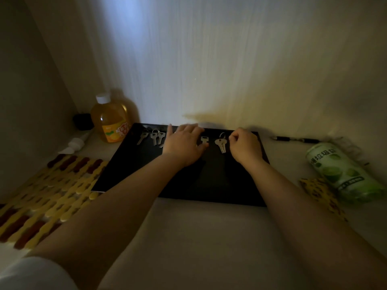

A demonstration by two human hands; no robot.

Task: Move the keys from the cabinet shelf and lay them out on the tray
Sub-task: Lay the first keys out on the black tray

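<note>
On the green roll (343, 174) at my right I read Chinese characters "垃圾"; the orange bottle (110, 120) label is too blurred.

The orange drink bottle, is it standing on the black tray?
No, the orange drink bottle stands upright on the shelf just off the black tray's far left corner.

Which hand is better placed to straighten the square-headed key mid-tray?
Left, probably. The left hand lies flat on the tray with its thumb already beside the square-headed key. The right hand is curled shut past the ringed key pair, farther off.
</note>
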